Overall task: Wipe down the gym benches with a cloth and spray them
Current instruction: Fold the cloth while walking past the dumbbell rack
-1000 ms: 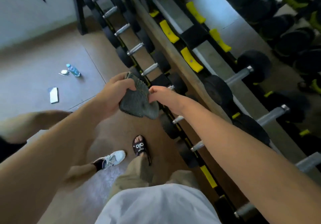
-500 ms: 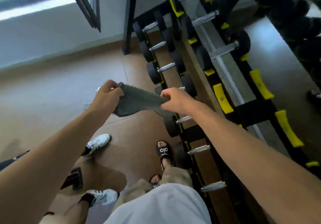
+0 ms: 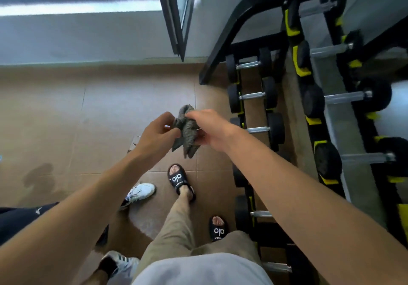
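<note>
A grey textured cloth [image 3: 186,130] hangs bunched between both my hands, out in front of me above the brown tiled floor. My left hand [image 3: 155,135] grips its left side and my right hand [image 3: 209,130] pinches its top and right side. The hands are close together with the cloth crumpled between them. No bench and no spray bottle show in the head view.
A black and yellow dumbbell rack [image 3: 309,112] with several dumbbells runs along my right. An open window frame [image 3: 176,17] juts out ahead. Another person's leg and white sneakers [image 3: 139,193] stand at my left. My feet in black slides [image 3: 180,181] are below.
My hands came together, so the cloth went from stretched flat to bunched. My view swung left and up, bringing the window and the rack's end into sight.
</note>
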`<move>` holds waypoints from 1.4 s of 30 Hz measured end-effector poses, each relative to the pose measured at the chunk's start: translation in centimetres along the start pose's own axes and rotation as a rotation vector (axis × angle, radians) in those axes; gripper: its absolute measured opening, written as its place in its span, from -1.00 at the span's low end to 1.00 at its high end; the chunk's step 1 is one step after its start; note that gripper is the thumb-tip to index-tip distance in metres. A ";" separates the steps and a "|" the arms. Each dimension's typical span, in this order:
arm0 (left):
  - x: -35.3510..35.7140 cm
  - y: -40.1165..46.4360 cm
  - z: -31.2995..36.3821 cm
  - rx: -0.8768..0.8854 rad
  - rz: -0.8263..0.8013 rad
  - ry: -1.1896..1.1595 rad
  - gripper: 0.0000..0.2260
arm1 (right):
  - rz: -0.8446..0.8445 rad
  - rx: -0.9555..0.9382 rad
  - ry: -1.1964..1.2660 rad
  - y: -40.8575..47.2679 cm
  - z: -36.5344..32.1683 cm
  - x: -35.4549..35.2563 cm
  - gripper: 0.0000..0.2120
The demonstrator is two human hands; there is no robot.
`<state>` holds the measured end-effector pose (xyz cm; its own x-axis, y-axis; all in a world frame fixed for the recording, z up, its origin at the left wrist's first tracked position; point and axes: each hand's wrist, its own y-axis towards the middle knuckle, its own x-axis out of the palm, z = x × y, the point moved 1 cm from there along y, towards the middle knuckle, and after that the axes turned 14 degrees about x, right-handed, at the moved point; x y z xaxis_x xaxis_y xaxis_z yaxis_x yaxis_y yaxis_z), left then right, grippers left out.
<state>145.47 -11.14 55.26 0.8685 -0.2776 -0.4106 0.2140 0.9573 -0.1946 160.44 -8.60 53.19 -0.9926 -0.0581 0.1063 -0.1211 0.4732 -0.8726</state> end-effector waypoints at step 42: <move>-67.2 32.3 -31.3 -0.575 1.024 -0.817 -0.73 | -0.344 -0.046 -0.855 41.8 -48.5 67.9 -0.83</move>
<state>80.00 35.91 48.70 0.5783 0.8158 -0.0077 -0.6891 0.4833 -0.5400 87.96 49.85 46.99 -0.5664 -0.8228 -0.0479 -0.4277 0.3431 -0.8363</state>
